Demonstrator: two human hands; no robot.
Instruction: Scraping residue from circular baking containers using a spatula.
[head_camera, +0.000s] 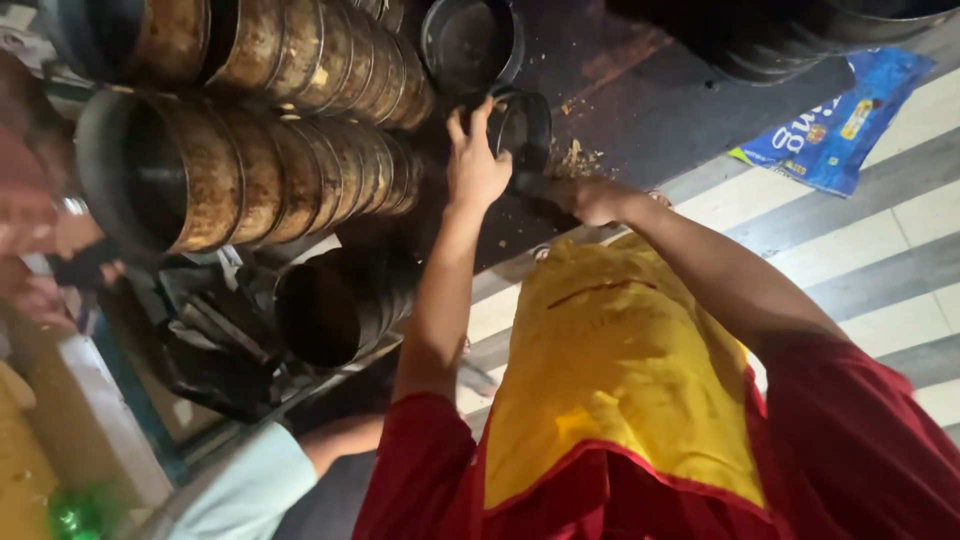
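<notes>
On the pale striped floor (900, 250), up near the far right, a crumpled blue wrapper (835, 125) with a yellow patch lies flat beside a dark mat (640, 110) strewn with crumbs (572, 158). Two rows of rusty round tins (300, 165), stacked on their sides, fill the left. At the mat's middle, the left hand (474, 160), fingers spread, grips the rim of a small black round tin (520, 135); the right hand (585, 198) presses its base, fingers hidden.

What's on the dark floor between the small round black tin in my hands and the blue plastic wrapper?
In the head view, scattered brown crumbs beside the small round black tin; then bare dark floor up to the blue plastic wrapper.
</notes>
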